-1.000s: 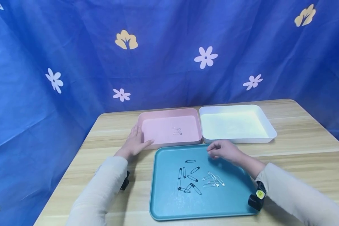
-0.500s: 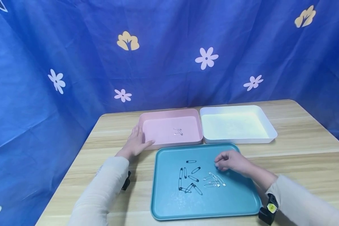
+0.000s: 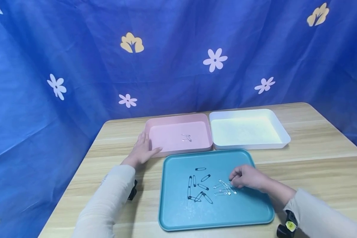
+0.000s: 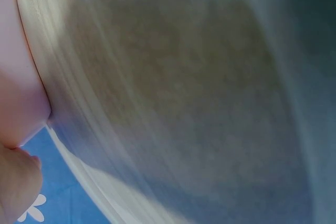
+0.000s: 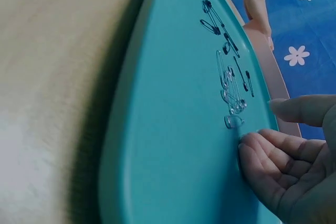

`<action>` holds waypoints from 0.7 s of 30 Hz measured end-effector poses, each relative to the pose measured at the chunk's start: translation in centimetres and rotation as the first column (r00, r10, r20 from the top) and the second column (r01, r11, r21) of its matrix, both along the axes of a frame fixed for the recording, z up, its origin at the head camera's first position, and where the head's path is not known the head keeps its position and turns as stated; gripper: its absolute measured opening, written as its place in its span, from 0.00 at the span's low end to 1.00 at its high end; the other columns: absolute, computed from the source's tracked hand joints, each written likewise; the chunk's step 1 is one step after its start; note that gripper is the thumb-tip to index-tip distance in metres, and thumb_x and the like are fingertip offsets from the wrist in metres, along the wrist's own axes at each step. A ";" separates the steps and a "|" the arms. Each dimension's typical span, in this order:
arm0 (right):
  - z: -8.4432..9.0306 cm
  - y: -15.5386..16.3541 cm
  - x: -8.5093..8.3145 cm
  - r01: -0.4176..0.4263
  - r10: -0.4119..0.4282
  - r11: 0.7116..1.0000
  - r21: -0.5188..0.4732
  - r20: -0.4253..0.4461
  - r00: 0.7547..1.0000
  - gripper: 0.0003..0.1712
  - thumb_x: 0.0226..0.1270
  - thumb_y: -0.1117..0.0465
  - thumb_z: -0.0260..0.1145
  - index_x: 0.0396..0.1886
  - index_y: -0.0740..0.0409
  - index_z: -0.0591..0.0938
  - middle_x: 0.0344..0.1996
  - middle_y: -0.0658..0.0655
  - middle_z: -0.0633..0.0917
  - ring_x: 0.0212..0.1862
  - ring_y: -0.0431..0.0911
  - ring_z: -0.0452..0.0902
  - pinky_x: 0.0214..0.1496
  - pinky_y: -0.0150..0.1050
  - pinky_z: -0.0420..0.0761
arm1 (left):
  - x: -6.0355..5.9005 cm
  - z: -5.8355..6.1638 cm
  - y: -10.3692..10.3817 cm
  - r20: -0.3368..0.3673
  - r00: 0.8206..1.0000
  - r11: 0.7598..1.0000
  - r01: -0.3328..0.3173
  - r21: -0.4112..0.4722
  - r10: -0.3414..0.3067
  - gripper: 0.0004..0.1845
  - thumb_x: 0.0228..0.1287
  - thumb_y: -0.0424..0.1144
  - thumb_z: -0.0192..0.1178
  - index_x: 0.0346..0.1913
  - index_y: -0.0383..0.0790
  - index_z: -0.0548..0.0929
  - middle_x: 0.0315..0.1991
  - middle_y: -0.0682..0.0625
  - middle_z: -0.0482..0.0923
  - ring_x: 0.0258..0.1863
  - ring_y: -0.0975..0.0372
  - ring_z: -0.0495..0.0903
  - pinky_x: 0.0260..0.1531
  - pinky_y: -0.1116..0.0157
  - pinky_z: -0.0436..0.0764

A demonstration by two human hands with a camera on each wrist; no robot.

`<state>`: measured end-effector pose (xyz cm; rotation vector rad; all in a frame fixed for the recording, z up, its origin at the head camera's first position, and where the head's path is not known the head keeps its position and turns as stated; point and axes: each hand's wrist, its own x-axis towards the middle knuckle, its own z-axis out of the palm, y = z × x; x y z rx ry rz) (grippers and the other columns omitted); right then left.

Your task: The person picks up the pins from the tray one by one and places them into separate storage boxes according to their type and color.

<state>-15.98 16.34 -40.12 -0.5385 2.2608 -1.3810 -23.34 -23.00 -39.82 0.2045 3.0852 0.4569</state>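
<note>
My right hand (image 3: 232, 180) hovers low over the teal tray (image 3: 178, 215), fingers bent, with its fingertips at a cluster of silver safety pins (image 3: 224, 189). In the right wrist view the thumb and fingers of my right hand (image 5: 257, 125) are apart with nothing between them, just beside the nearest silver safety pin (image 5: 233, 121). Several black safety pins (image 3: 197, 188) lie left of the silver ones. My left hand (image 3: 142, 149) rests flat on the table against the pink tray (image 3: 178, 118), which holds a few silver pins (image 3: 186, 138).
A white tray (image 3: 281, 132) stands to the right of the pink one with nothing visible inside. The wooden table (image 3: 315, 158) ends at a blue flowered cloth (image 3: 178, 49) behind and on both sides. The left wrist view is blurred: table, pink tray edge (image 4: 21, 77).
My right hand has drawn back from the teal tray's far edge toward me and come down onto the silver pins. The left hand has stayed put.
</note>
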 end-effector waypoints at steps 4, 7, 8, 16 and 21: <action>-0.1 0.0 0.5 -0.007 0.011 0.999 0.053 -0.060 0.998 0.09 0.41 0.70 0.65 0.26 0.69 0.76 0.16 0.52 0.75 0.21 0.42 0.69 0.20 0.32 0.70 | 0.0 0.0 -0.1 -0.004 1.000 1.000 0.000 0.001 0.000 0.54 0.53 0.67 0.41 0.62 0.23 0.36 0.63 0.30 0.28 0.62 0.43 0.32 0.58 0.49 0.40; -0.1 -0.4 0.9 0.013 0.002 0.993 0.120 -0.124 0.992 0.08 0.38 0.70 0.66 0.21 0.65 0.75 0.14 0.51 0.74 0.19 0.41 0.68 0.18 0.32 0.68 | 0.0 0.0 0.0 -0.008 1.000 1.000 0.001 0.011 -0.001 0.54 0.53 0.67 0.42 0.62 0.23 0.36 0.63 0.30 0.29 0.62 0.43 0.32 0.58 0.49 0.40; -0.1 -0.5 1.0 0.025 -0.002 0.988 0.151 -0.152 0.988 0.08 0.37 0.70 0.66 0.20 0.63 0.75 0.14 0.50 0.73 0.19 0.41 0.67 0.18 0.32 0.68 | 0.1 0.1 0.0 -0.009 1.000 1.000 0.003 0.016 -0.003 0.54 0.53 0.66 0.42 0.62 0.23 0.37 0.63 0.30 0.29 0.62 0.43 0.32 0.58 0.49 0.40; -0.1 -1.4 1.6 0.104 0.004 0.934 0.342 -0.300 0.954 0.10 0.36 0.72 0.63 0.14 0.58 0.70 0.12 0.48 0.69 0.18 0.40 0.64 0.19 0.31 0.65 | 0.2 0.2 0.0 0.001 1.000 1.000 0.006 0.006 -0.006 0.54 0.52 0.68 0.40 0.62 0.22 0.38 0.63 0.30 0.29 0.62 0.43 0.32 0.59 0.49 0.39; -0.1 -1.1 1.5 0.097 0.015 0.936 0.337 -0.315 0.949 0.10 0.38 0.74 0.56 0.11 0.57 0.69 0.11 0.47 0.68 0.17 0.40 0.63 0.17 0.30 0.63 | 0.3 0.2 0.0 -0.004 1.000 1.000 0.007 0.006 -0.007 0.54 0.52 0.68 0.40 0.62 0.22 0.38 0.63 0.30 0.29 0.62 0.44 0.32 0.59 0.50 0.40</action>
